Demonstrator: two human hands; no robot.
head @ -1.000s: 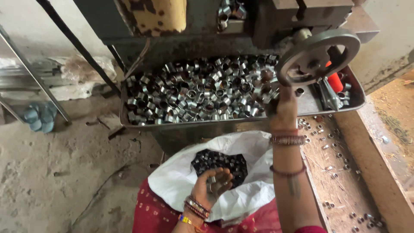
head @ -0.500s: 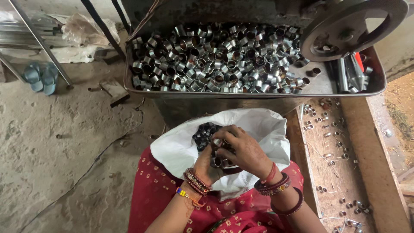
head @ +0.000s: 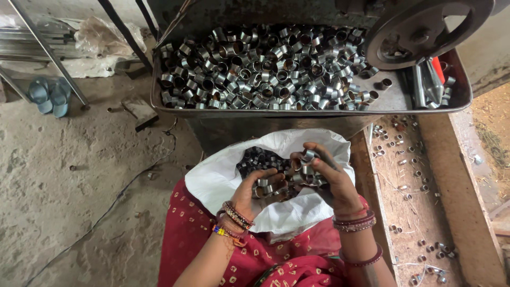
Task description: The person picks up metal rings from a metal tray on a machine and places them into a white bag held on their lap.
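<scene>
Dusty floor, 1 tray (head: 159,101), 2 hands (head: 260,194) (head: 326,178) cupping rings (head: 287,183)

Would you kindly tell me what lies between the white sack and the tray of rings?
In the head view, only the machine's dark metal front separates the white sack from the tray.

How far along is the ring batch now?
Done: a metal tray heaped with shiny rings. In hand: left hand and right hand each cup rings over the white sack. Left: dark rings in the sack; how many is hidden.
</scene>
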